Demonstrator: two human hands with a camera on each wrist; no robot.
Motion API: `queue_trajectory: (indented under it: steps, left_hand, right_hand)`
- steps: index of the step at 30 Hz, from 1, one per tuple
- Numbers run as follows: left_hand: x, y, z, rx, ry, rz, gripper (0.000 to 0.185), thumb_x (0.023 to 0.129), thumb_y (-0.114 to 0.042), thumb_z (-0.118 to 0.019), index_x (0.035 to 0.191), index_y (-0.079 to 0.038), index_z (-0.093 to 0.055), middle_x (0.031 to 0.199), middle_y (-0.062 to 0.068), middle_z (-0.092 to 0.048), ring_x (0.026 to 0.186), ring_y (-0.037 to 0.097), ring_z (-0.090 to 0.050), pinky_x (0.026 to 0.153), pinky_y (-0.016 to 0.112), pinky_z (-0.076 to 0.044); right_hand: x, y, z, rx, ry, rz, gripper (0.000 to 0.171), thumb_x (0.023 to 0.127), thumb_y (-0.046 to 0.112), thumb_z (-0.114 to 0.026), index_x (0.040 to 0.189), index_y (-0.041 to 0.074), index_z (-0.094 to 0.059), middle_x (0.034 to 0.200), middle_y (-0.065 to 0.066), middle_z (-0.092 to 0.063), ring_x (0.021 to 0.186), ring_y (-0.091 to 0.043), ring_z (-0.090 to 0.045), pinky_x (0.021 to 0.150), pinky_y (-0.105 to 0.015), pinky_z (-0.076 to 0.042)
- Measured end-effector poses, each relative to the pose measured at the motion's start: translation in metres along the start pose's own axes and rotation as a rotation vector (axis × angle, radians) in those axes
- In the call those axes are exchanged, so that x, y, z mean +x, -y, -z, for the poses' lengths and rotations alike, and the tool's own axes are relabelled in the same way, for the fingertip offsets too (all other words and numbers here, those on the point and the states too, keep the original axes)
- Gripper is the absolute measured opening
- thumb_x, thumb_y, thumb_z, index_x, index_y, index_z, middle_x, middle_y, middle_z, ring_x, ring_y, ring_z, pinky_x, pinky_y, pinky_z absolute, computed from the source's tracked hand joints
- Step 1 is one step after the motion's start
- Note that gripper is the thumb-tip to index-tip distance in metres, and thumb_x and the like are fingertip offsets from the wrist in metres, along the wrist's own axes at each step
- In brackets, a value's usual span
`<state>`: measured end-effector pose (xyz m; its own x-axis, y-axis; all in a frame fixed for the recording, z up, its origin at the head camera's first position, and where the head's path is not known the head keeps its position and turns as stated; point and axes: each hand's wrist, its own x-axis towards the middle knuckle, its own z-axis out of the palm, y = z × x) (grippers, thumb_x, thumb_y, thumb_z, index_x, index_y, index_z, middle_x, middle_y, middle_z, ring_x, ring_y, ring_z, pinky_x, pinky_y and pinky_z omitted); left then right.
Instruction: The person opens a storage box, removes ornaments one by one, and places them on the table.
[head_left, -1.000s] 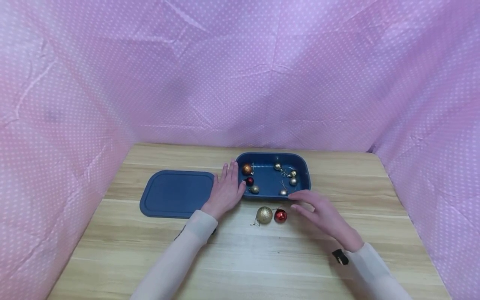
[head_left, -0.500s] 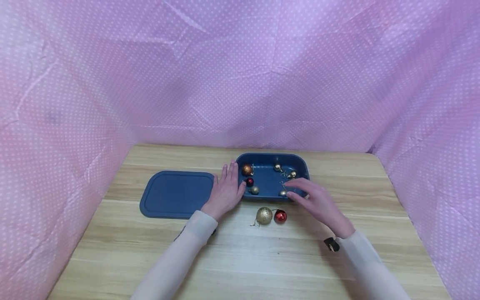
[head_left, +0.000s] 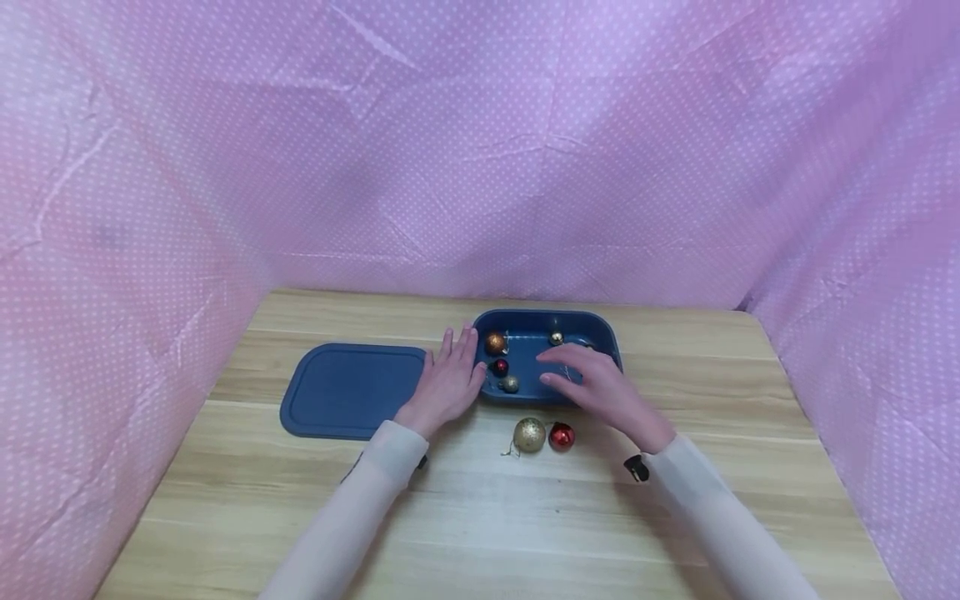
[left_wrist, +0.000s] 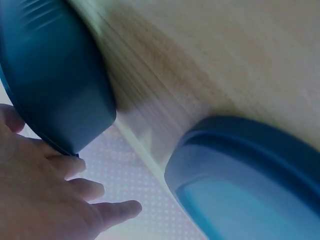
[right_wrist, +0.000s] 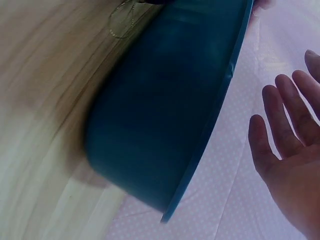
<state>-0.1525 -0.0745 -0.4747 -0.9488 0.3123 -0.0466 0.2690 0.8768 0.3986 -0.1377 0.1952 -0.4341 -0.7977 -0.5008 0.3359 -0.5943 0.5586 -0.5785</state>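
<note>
A dark blue box [head_left: 551, 402] stands on the table with several small Christmas baubles inside, among them an orange bauble [head_left: 496, 343], a dark red bauble [head_left: 499, 367] and a gold bauble [head_left: 510, 384]. My left hand [head_left: 446, 383] rests against the box's left rim, fingers straight, as the left wrist view also shows. Over the right part of the box hovers my right hand [head_left: 592, 385], its fingers loosely bent and holding nothing in the right wrist view [right_wrist: 292, 135]. It hides baubles beneath it. In front of the box lie a large gold glitter bauble [head_left: 529, 435] and a shiny red bauble [head_left: 562, 437].
A flat blue lid [head_left: 352, 392] lies left of the box, partly behind the left hand. The wooden table [head_left: 495, 533] ends at a pink dotted cloth [head_left: 480, 167] hung at the back and both sides.
My right hand has moved left and farther in over the box from its front right corner. The left hand stays at the rim, and the baubles outside lie where they were.
</note>
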Motion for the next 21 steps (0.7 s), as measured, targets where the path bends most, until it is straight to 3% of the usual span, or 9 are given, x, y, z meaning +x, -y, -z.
queue_trajectory:
  steps: [6, 16, 21]
  left_hand:
    - [0.0, 0.001, 0.002, 0.031, 0.001, -0.006, 0.064, 0.112, -0.035, -0.035, 0.167, -0.01, -0.016, 0.173, 0.008, -0.014, 0.158, 0.04, -0.008, 0.119, 0.07, -0.014]
    - [0.002, 0.003, -0.004, 0.084, -0.028, -0.018, 0.066, 0.112, -0.034, -0.038, 0.167, -0.009, -0.012, 0.174, 0.008, -0.01, 0.158, 0.038, -0.004, 0.119, 0.07, -0.016]
    - [-0.001, 0.004, -0.008, 0.088, -0.026, -0.021, 0.065, 0.111, -0.033, -0.039, 0.167, -0.009, -0.016, 0.174, 0.008, -0.011, 0.158, 0.037, -0.005, 0.119, 0.07, -0.018]
  right_hand:
    - [0.015, 0.002, -0.006, -0.025, 0.086, -0.052, 0.032, 0.098, 0.026, -0.074, 0.126, 0.01, -0.073, 0.125, -0.005, -0.073, 0.119, -0.024, -0.067, 0.102, -0.049, -0.051]
    - [0.031, -0.004, -0.026, -0.047, 0.217, -0.081, 0.039, 0.099, 0.023, -0.073, 0.13, 0.001, -0.069, 0.129, -0.012, -0.071, 0.125, -0.03, -0.064, 0.106, -0.05, -0.049]
    - [0.035, -0.007, -0.04, -0.042, 0.265, -0.109, 0.038, 0.098, 0.026, -0.073, 0.128, 0.003, -0.071, 0.128, -0.01, -0.072, 0.125, -0.03, -0.064, 0.107, -0.048, -0.049]
